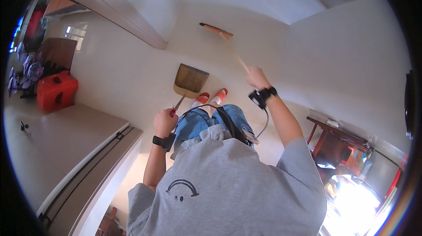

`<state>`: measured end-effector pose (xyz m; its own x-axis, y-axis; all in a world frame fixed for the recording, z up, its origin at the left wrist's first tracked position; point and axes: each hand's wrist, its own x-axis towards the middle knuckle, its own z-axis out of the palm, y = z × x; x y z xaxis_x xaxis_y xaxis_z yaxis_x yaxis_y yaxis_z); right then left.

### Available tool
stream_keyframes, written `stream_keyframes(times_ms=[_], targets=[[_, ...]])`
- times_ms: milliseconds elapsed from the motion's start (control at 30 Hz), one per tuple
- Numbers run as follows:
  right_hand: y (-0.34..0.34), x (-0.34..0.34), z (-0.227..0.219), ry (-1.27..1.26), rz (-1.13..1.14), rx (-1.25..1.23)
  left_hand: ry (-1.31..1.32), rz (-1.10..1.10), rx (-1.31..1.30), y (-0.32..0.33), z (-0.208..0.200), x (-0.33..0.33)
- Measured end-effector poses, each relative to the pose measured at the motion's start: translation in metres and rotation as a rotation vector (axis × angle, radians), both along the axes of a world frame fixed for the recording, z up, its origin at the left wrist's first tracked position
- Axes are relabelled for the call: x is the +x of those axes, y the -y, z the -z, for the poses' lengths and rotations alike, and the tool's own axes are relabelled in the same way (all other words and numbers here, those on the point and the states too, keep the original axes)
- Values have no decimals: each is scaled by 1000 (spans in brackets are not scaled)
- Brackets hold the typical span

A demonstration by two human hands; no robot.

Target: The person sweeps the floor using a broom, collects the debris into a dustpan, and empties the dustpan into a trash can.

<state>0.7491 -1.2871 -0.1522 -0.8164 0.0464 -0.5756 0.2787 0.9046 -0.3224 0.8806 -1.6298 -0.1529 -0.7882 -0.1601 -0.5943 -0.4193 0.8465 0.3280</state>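
My left hand (pixel 165 122) is closed around the red grip at the end of a dustpan's handle. The brownish dustpan (pixel 191 77) is at floor level just ahead of my feet, its wide mouth facing away from me. My right hand (pixel 258 78) grips the pale stick of a broom, arm stretched forward. The broom's orange and black head (pixel 217 30) is on the floor farther out, beyond the dustpan and apart from it. Its stick looks slightly blurred. Whether any dirt lies in the pan is too unclear to tell.
Red slippers (pixel 222 94) are on my feet. A doorway edge with a sliding track (pixel 118 135) runs along the left, with a red plastic stool (pixel 57 90) beyond it. Pale walls meet in a corner ahead. Dark wooden furniture (pixel 334 130) stands at the right near a bright light.
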Motion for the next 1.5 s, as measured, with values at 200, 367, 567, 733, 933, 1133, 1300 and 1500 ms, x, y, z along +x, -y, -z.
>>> stream_keyframes(times_ms=[200, 367, 567, 733, 933, 1133, 1300, 1500], targets=[[20, -17, 93, -73, 0, 145, -16, -95, -23, 4, 5, 8], [20, 78, 42, 176, -188, 81, -7, -140, 20, 9, 7, 12], [-11, 118, -23, 253, -243, -77, 9, -142, 21, 9, 3, 4], [-18, 74, -68, 450, 303, -262, 23, -141, 31, 17, 12, 5], [3, 16, -42, -4, 9, -94, -31, -158, 74, 28, 5, 15], [63, -108, 25, -53, -608, 305, -74, -152, 21, 18, 0, 30], [108, -161, 86, -89, -329, 189, -17, -238, 26, 17, 9, 37], [118, -82, 104, 32, -339, 31, 82, -296, 19, 23, 3, 19]])
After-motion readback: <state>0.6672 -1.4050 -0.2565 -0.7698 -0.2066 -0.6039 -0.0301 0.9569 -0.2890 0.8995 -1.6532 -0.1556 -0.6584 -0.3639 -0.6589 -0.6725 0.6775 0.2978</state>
